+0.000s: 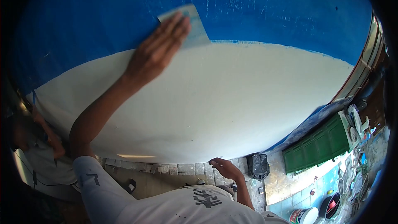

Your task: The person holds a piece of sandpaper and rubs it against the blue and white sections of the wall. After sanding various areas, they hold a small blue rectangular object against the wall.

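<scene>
High on the wall (248,91), where blue meets white, we have a pale sheet (199,31) under our left hand (154,56). Its fingers lie straight and close together over the sheet, but we cannot tell if they pinch it. Our right hand (227,169) hangs low, fingers a bit bent, and we cannot tell if it holds something small. Near it, on our right, sits a black bag (258,166). Farther right are a green ridged thing (319,147) and a white bucket (304,215). Another person (47,161) is on our left.
</scene>
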Tool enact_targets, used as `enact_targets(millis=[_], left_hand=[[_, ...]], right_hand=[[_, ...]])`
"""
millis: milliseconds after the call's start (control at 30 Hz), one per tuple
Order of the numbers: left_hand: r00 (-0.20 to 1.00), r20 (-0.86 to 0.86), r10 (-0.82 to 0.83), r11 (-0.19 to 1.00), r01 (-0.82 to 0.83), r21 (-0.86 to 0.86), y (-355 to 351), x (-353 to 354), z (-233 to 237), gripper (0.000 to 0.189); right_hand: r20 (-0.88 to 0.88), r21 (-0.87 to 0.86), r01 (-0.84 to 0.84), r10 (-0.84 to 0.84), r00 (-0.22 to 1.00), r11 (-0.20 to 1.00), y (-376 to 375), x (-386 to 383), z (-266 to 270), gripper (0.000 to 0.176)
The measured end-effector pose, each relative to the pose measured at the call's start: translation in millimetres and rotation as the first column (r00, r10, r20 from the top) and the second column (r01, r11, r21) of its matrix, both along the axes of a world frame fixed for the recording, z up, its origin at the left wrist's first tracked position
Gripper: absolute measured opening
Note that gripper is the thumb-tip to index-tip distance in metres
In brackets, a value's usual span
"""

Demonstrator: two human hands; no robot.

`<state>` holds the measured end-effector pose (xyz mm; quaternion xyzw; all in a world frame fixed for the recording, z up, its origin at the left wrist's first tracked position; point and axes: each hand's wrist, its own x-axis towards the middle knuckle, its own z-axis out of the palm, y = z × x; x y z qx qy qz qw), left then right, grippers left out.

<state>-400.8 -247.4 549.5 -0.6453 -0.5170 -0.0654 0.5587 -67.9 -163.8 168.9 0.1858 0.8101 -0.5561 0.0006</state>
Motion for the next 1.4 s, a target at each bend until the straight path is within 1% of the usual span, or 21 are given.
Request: enact_targets(millis=[33,100,233,300,367,433,467,567,600,700,767,833,900,967,1033,1067,1167,1200,1233,1333,1400], left_hand=[[0.998,0.048,-0.035,0.995,0.031,0.091,-1.7,-3.0,13.6,0.063],[0.997,0.077,0.012,0.968,-0.031,0.25,-12.4,-15.7,41.1,0.065],[0.998,0.053,0.033,0.978,-0.043,0.203,-5.0,-4.3,18.2,0.065],[0.998,0.061,-0.025,0.996,0.031,-0.085,1.8,16.3,-11.6,0.063],[0.998,0.052,-0.042,0.996,0.046,-0.079,4.8,4.3,-1.5,0.061],[0.998,-0.062,0.014,0.991,-0.006,0.133,-2.7,-12.3,31.7,0.062],[1.0,0.006,-0.026,0.982,0.024,0.189,-1.0,-14.1,41.2,0.065],[0.996,-0.086,-0.024,0.994,0.033,0.106,6.6,-8.9,21.6,0.067],[0.996,-0.07,-0.048,0.999,0.048,0.003,9.0,-4.4,8.3,0.067],[0.989,-0.134,-0.058,0.997,0.063,0.039,9.4,-10.9,24.0,0.067],[0.99,-0.137,-0.015,0.992,0.032,0.126,4.4,-15.7,43.7,0.067],[0.998,-0.066,-0.007,0.986,0.018,0.166,5.0,-15.1,44.8,0.068],[0.991,-0.131,-0.013,1.0,0.014,0.006,14.1,-4.9,10.5,0.067],[0.995,-0.031,-0.094,0.989,0.09,-0.113,18.3,12.8,-6.6,0.065],[0.984,-0.162,-0.073,0.997,0.077,0.021,16.5,-8.0,20.4,0.064],[0.991,-0.126,-0.048,0.992,0.061,0.109,12.5,-8.6,36.6,0.061],[0.996,-0.081,-0.029,0.986,0.041,0.161,11.9,-4.7,45.9,0.06],[0.994,-0.112,0.008,0.994,0.005,0.114,13.1,-3.5,35.1,0.059],[0.994,-0.103,-0.032,0.999,0.035,0.021,16.3,-2.4,18.3,0.059],[0.997,-0.027,-0.068,0.997,0.067,-0.046,12.6,3.8,29.7,0.058],[1.0,-0.027,-0.004,0.983,0.009,0.183,2.6,-13.6,58.7,0.059]], right_hand=[[0.005,0.004,0.002,-0.002,1.0,1.0,-0.3,-2.4,1.8,0.038],[0.015,0.007,0.0,0.0,1.0,1.0,-2.7,-4.2,5.1,0.042],[-0.015,-0.055,0.014,-0.015,1.0,0.998,-4.8,-1.3,0.0,0.045],[-0.022,-0.063,0.009,-0.01,1.0,0.998,-6.4,1.0,-3.5,0.046],[-0.009,-0.001,-0.01,0.01,1.0,1.0,-4.6,0.1,-6.6,0.047],[0.026,0.016,0.004,-0.005,1.0,1.0,-2.4,-0.3,-3.8,0.048],[0.063,0.024,0.013,-0.015,0.998,1.0,-3.5,0.7,-3.5,0.049],[0.0,-0.031,0.032,-0.032,0.999,0.999,-1.9,3.6,-9.2,0.049],[-0.001,-0.058,0.045,-0.045,0.999,0.997,-2.0,3.5,-10.7,0.049],[-0.005,0.002,0.025,-0.025,1.0,1.0,-1.4,1.0,-15.2,0.05],[0.008,0.011,0.021,-0.021,1.0,1.0,-1.5,-1.1,-9.3,0.051],[0.024,0.003,0.017,-0.017,1.0,1.0,-3.4,-1.0,-8.3,0.052],[0.022,-0.041,0.023,-0.022,1.0,0.999,-3.1,-2.6,-12.7,0.053],[0.033,-0.056,0.014,-0.012,0.999,0.998,-3.6,-3.8,-9.1,0.054],[0.084,0.01,-0.024,0.023,0.996,1.0,-5.4,-2.7,4.3,0.052],[0.092,-0.046,-0.036,0.04,0.995,0.998,-4.3,-2.3,0.2,0.052],[0.134,-0.009,-0.02,0.021,0.991,1.0,-5.0,3.1,7.2,0.052],[0.085,-0.037,-0.009,0.012,0.996,0.999,-4.1,5.7,-2.4,0.053],[0.062,-0.054,0.011,-0.007,0.998,0.998,-3.4,8.2,-10.5,0.058],[0.157,-0.038,0.007,-0.001,0.988,0.999,-1.5,9.3,-0.1,0.059],[0.163,-0.039,-0.072,0.077,0.984,0.997,-0.3,13.4,-1.3,0.061]])
